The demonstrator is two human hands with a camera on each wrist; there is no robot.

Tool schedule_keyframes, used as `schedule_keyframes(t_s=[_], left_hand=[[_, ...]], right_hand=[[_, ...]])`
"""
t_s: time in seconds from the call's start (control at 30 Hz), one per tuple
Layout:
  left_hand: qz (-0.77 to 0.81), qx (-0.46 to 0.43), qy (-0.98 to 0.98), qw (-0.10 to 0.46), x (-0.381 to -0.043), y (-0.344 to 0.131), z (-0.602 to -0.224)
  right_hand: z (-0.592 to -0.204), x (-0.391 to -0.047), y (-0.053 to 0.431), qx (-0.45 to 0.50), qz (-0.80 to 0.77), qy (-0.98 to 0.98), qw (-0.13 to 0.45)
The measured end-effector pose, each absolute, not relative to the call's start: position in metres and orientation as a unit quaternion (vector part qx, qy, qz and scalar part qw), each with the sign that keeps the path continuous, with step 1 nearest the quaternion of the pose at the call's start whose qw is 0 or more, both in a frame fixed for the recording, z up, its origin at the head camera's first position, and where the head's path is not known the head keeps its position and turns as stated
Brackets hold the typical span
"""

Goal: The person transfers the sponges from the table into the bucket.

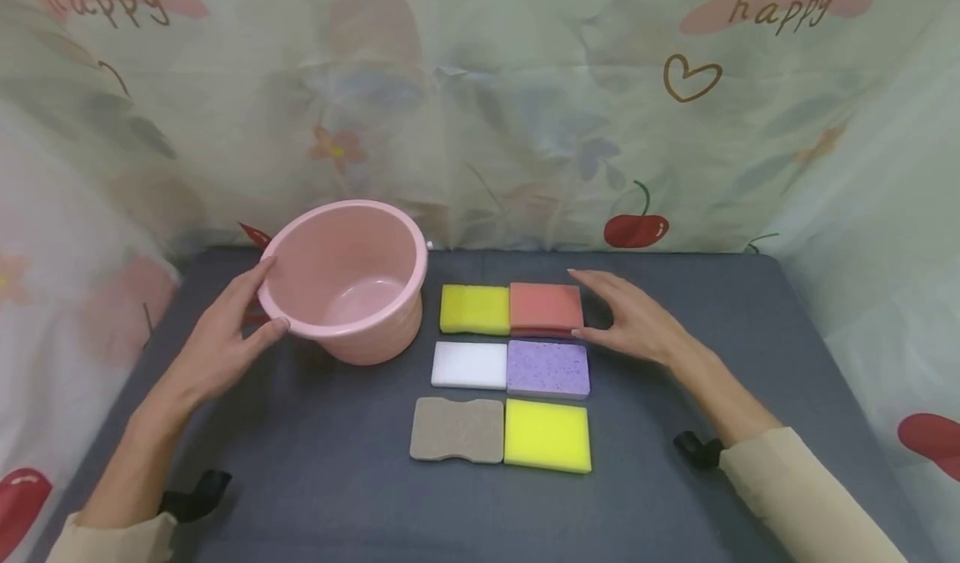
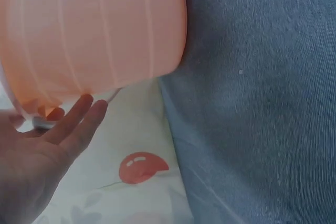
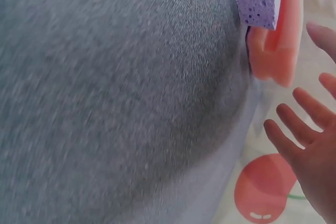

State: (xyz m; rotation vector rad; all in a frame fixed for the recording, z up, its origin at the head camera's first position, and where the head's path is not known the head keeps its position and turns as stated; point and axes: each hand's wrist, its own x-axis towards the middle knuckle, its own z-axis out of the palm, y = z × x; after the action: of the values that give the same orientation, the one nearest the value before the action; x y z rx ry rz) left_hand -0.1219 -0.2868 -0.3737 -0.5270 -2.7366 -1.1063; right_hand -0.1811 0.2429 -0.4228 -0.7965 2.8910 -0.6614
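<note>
A pink bucket [image 1: 375, 348] stands at the back left of the dark table, tilted slightly in the head view. My left hand [image 1: 219, 342] holds its left rim, thumb at the front and fingers beneath the rim in the left wrist view. My right hand [image 1: 637, 317] hovers by the right edge of a coral sponge [image 1: 546, 309], fingers spread and nothing held; whether the thumb touches it I cannot tell. Beside it lies a yellow-green sponge [image 1: 475, 309]. Nearer are a white sponge [image 1: 469, 366], a speckled purple sponge [image 1: 548, 369], a grey notched sponge [image 1: 457, 430] and a bright yellow sponge [image 1: 548, 436].
A dark cloth covers the table [image 1: 337, 496]. Behind and at both sides hangs a printed curtain [image 1: 480, 129] with cherries and lettering. The sponges lie in three rows of two, right of the bucket. Black straps [image 1: 197, 496] show at the wrists.
</note>
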Motion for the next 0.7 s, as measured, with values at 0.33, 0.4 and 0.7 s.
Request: schedule_keyframes(t_s=[0.33, 0.4, 0.7], left_hand=[[-0.429, -0.122, -0.894, 0.040, -0.128, -0.277, -0.374], [-0.439, -0.107, -0.891, 0.042, -0.127, -0.274, -0.375], [-0.464, -0.070, -0.881, 0.059, -0.126, -0.265, -0.377]], right_hand=[[-0.431, -0.190, 0.228, -0.263, -0.261, 0.927, 0.052], [-0.433, -0.191, 0.225, -0.260, -0.268, 0.926, 0.060], [-0.435, -0.197, 0.216, -0.256, -0.263, 0.927, 0.075]])
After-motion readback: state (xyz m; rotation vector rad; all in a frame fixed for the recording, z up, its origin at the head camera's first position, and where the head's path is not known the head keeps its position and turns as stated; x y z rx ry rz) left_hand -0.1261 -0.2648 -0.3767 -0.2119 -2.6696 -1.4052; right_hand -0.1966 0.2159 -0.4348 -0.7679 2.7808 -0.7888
